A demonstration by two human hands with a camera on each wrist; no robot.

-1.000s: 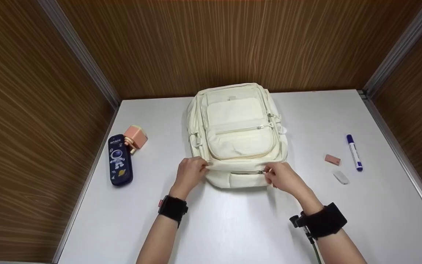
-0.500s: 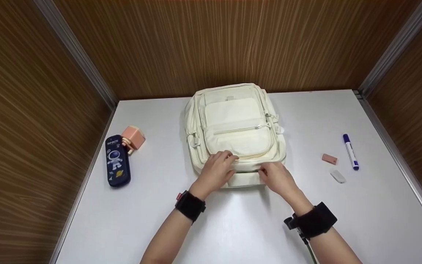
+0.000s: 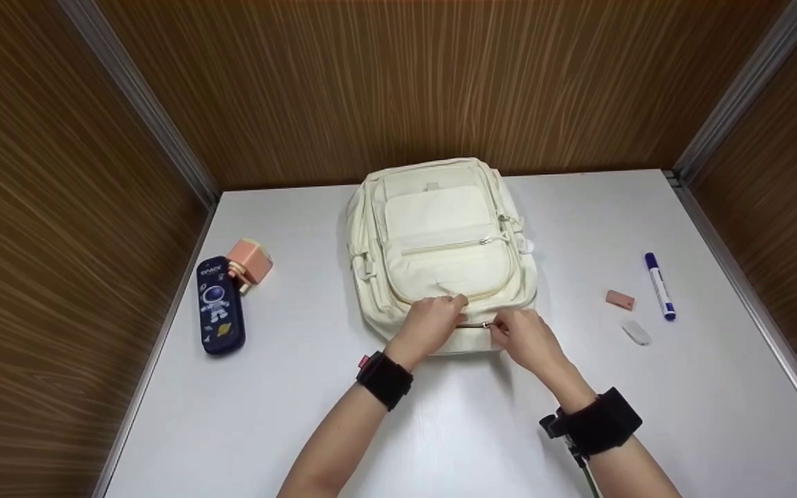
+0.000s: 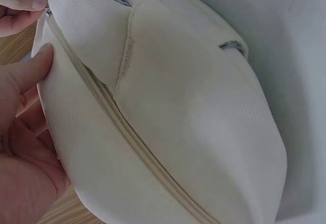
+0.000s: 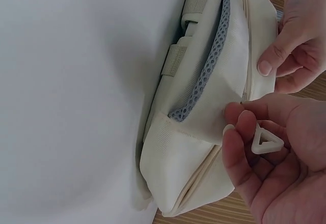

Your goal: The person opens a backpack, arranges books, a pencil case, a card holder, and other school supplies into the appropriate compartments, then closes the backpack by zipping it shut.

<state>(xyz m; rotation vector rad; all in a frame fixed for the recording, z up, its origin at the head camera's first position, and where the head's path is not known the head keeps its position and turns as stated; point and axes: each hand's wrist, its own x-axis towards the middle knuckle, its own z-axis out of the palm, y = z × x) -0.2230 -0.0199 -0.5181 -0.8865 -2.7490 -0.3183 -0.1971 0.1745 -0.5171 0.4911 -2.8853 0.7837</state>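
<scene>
A cream backpack [image 3: 443,214] lies on its back on the white table, bottom end toward the far wall or near side hidden by no cover. My left hand [image 3: 429,324] grips the fabric at its near end, thumb [image 4: 43,63] on the cloth beside the zipper [image 4: 137,145] and fingers behind. Close to its right, my right hand [image 3: 526,339] pinches the zipper's slider end. From that hand's fingers hangs a white triangular zipper pull [image 5: 260,148]. A grey mesh-trimmed slot [image 5: 206,68] shows on the backpack's near end.
At left on the table [image 3: 288,429] lie a navy astronaut pencil case [image 3: 221,308] and a pink plug-like block [image 3: 251,261]. A blue-capped marker [image 3: 660,286], a pink eraser [image 3: 620,299] and a whitish eraser-like piece [image 3: 636,332] lie at right. Wood-grain panels [image 3: 398,90] enclose the table.
My left hand has moved from the backpack's near left corner rightward along the near edge, close to my right hand. The right hand stays at the zipper, with only a slight shift.
</scene>
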